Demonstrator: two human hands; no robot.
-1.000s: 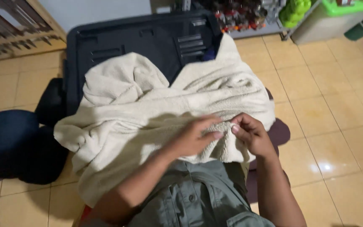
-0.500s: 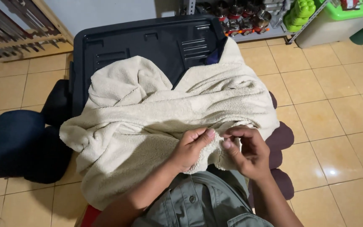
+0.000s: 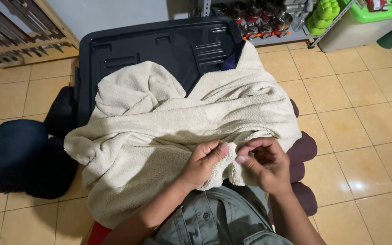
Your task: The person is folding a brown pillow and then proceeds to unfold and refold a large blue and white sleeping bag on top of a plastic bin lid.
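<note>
Fingers [image 3: 221, 149] of the left hand [image 3: 203, 164] and of the right hand [image 3: 265, 164] pinch the near edge of a cream fleece blanket [image 3: 169, 131], thumbs pressed to fingertips, the two hands nearly touching. It lies heaped over the person's lap and spills onto a dark plastic tub lid [image 3: 159, 47] on the tiled floor [image 3: 355, 118]. Top right stands a white bin with a green lid [image 3: 364, 18]. Both forearms angle inward from below, wrists bent.
</note>
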